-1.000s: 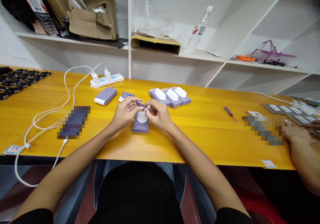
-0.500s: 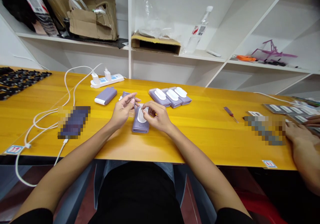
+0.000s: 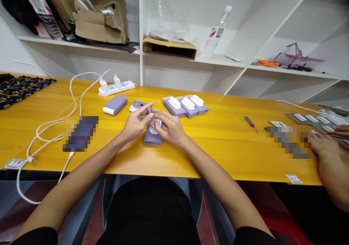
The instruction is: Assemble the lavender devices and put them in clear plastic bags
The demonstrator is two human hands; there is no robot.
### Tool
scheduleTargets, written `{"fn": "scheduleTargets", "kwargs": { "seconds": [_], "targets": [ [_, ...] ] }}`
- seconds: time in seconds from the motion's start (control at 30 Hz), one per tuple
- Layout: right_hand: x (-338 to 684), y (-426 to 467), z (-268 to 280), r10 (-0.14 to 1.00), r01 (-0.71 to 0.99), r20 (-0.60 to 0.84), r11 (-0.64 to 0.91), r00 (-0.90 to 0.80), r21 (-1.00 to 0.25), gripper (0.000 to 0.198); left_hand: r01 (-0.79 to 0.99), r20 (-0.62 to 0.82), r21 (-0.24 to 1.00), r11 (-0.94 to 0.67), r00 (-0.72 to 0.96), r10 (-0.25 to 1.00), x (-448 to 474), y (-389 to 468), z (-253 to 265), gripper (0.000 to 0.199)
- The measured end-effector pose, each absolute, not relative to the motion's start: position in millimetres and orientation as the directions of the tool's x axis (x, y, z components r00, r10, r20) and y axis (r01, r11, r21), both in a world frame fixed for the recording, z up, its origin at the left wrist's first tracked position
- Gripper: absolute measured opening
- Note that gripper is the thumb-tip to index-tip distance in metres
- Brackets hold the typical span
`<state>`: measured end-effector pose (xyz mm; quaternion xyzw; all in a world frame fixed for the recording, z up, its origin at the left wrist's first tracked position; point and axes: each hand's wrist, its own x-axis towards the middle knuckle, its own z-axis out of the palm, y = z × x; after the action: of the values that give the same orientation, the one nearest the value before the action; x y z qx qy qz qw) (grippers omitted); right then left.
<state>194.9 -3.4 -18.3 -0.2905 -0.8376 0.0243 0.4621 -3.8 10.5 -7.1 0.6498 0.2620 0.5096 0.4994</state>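
A purple box-shaped device (image 3: 153,139) with a white oval pad lies in front of me, below both hands. My left hand (image 3: 136,123) pinches a small flat purple piece (image 3: 150,110) upright between thumb and fingers, just above the device. Close against it, the fingertips of my right hand (image 3: 170,126) are pinched together at the piece's lower end. Whatever they grip is small and largely hidden. Behind my left fingers sits another purple device (image 3: 139,104) with a white part, partly covered by the hand.
Three purple devices with white ovals (image 3: 187,105) stand in a row further back. Another purple device (image 3: 115,104) lies left, near a power strip (image 3: 117,88). A phone (image 3: 81,134) is on a white cable. A screwdriver (image 3: 251,124) and a co-worker's hand (image 3: 327,143) are right.
My left thumb and fingers have closed in towards my right fingertips, and the small purple piece now shows upright between them. My right hand has shifted slightly; the device beneath stays put.
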Motion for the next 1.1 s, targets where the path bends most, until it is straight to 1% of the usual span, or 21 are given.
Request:
{"fn": "scheduleTargets", "kwargs": {
  "seconds": [0.1, 0.2, 0.3, 0.47, 0.63, 0.73, 0.8, 0.9, 1.0, 1.1],
  "targets": [
    [196, -3, -17, 0.496, 0.464, 0.774, 0.834, -0.393, -0.298, 0.011, -0.123, 0.42, 0.906, -0.406, 0.4, 0.815, -6, 15, -11, 0.061],
    [197, -3, -15, 0.515, 0.462, 0.767, 0.825, -0.382, -0.325, 0.01, -0.105, 0.375, 0.924, -0.367, 0.431, 0.82, -10, 18, -13, 0.058],
    [197, -3, -13, 0.533, 0.457, 0.764, 0.816, -0.363, -0.353, 0.01, -0.094, 0.343, 0.937, -0.337, 0.437, 0.832, -13, 18, -11, 0.056],
    [196, -2, -15, 0.537, 0.47, 0.78, 0.806, -0.322, -0.361, 0.008, -0.108, 0.316, 0.948, -0.3, 0.442, 0.84, -11, 13, -8, 0.055],
    [194, -3, -18, 0.517, 0.524, 0.809, 0.788, -0.279, -0.324, 0.009, -0.106, 0.302, 0.953, -0.284, 0.388, 0.871, -5, 9, -9, 0.054],
    [193, -4, -19, 0.5, 0.564, 0.829, 0.771, -0.249, -0.296, 0.01, -0.08, 0.313, 0.949, -0.305, 0.344, 0.885, -2, 7, -11, 0.05],
    [193, -4, -19, 0.512, 0.588, 0.827, 0.752, -0.234, -0.299, 0.009, -0.07, 0.34, 0.939, -0.336, 0.325, 0.882, -1, 7, -12, 0.048],
    [193, -3, -19, 0.524, 0.598, 0.824, 0.738, -0.214, -0.313, 0.007, -0.029, 0.401, 0.909, -0.415, 0.329, 0.855, -1, 6, -11, 0.043],
    [193, -3, -17, 0.507, 0.601, 0.839, 0.738, -0.197, -0.305, 0.007, 0.02, 0.439, 0.881, -0.474, 0.345, 0.83, -2, 5, -9, 0.04],
    [193, -3, -16, 0.495, 0.616, 0.849, 0.732, -0.185, -0.292, 0.008, -0.01, 0.419, 0.898, -0.44, 0.328, 0.847, -3, 5, -8, 0.038]
  ]
}}
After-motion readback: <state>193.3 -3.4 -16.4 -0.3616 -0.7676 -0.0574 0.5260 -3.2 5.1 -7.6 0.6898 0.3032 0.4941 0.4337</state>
